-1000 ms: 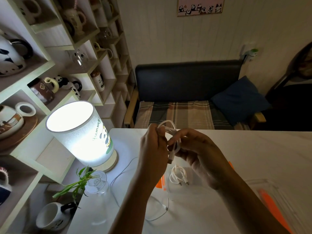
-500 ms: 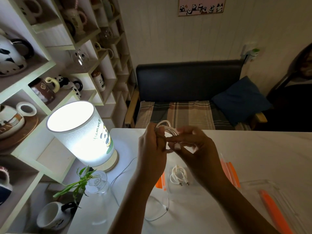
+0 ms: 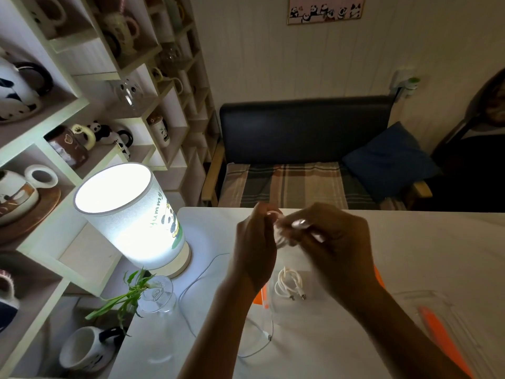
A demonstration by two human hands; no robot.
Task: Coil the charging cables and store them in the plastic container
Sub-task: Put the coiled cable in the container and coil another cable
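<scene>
A white cable [image 3: 280,231] is pinched by both hands, left hand [image 3: 252,250] and right hand [image 3: 332,242]. Loops should be kept even, then lowered to the container [image 3: 269,305] at 6 o'clock.

A home living room is indicated by a cushioned sofa [image 3: 300,149], mug-filled shelves [image 3: 90,110] and a lit lamp [image 3: 131,217].

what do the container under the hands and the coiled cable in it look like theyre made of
Container: likely clear glossy plastic, since the table shows through its walls.
Coiled cable: white, smooth, probably a rubbery plastic jacket; it bends in soft loops. Its plug tips look metallic.
</scene>
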